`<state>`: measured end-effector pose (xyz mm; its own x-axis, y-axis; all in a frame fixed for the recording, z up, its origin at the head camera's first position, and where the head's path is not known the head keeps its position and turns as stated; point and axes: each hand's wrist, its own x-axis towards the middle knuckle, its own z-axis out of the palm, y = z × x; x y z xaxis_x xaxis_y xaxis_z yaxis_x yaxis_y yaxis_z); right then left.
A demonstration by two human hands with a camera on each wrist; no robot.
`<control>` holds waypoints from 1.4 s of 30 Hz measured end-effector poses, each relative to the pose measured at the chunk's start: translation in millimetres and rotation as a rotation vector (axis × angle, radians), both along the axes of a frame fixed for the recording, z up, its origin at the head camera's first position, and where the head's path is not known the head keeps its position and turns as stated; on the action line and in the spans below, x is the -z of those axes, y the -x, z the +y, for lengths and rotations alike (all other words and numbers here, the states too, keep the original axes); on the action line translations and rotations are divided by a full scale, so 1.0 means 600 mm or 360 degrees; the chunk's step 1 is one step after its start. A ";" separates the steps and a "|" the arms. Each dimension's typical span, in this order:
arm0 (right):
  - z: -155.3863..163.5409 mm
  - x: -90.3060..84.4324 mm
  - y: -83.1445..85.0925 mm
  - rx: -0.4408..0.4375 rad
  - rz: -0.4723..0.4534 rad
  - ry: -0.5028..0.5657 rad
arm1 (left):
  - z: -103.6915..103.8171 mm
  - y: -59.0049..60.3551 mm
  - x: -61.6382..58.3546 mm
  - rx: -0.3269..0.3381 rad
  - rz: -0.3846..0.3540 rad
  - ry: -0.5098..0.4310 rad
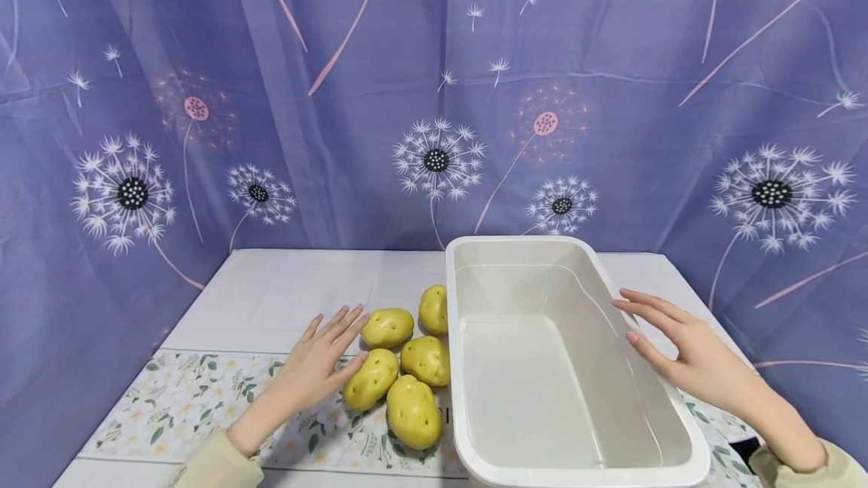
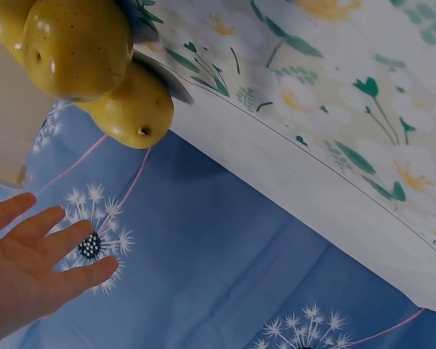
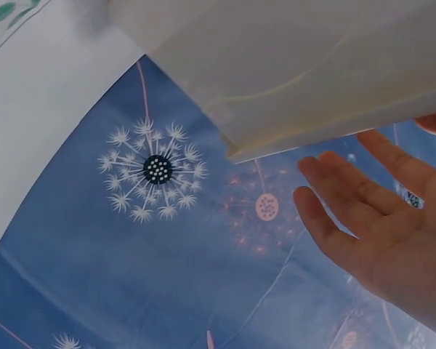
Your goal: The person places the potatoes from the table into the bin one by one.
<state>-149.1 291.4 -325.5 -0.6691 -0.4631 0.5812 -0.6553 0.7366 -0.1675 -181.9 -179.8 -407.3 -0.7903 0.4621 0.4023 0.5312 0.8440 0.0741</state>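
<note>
Several yellow potatoes (image 1: 407, 367) lie in a cluster on the table, just left of a white rectangular tub (image 1: 671, 428) that holds nothing. My left hand (image 1: 319, 360) hovers flat with straight fingers beside the potatoes, its fingertips close to the nearest ones; the left wrist view shows that hand (image 2: 29, 269) empty, with two potatoes (image 2: 94, 65) above it. My right hand (image 1: 678, 345) stretches open along the tub's right rim, thumb near the rim. In the right wrist view, the hand (image 3: 378, 225) sits just under the tub's wall (image 3: 291, 65), empty.
A floral runner (image 1: 183, 398) crosses the front of the white table (image 1: 285, 285). A blue dandelion-print curtain (image 1: 434, 96) closes in the back and both sides. A dark object (image 1: 746, 449) shows at the table's right front corner.
</note>
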 end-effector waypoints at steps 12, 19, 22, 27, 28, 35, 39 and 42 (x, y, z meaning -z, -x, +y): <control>-0.011 0.006 -0.010 0.0009 -0.0069 -0.0032 | 0.015 0.004 0.007 0.0072 -0.0016 -0.0009; -0.025 0.005 -0.022 0.0107 -0.0099 -0.0103 | 0.019 0.005 0.013 0.0086 0.0019 0.0035; -0.030 0.005 -0.025 0.0103 -0.0067 -0.0126 | 0.018 0.004 0.017 0.0085 0.0032 0.0062; -0.033 0.008 -0.029 0.0054 -0.0061 -0.0132 | 0.018 0.002 0.021 0.0089 0.0033 0.0106; -0.033 0.009 -0.030 0.0055 -0.0075 -0.0132 | 0.018 0.001 0.022 0.0089 0.0035 0.0114; -0.038 0.012 -0.040 0.0089 -0.0190 -0.0116 | 0.017 0.000 0.029 0.0107 0.0025 0.0107; -0.041 0.012 -0.041 0.0081 -0.0171 -0.0125 | 0.015 -0.002 0.034 0.0117 0.0047 0.0128; -0.043 0.012 -0.042 0.0088 -0.0176 -0.0133 | 0.013 -0.003 0.039 0.0127 0.0045 0.0134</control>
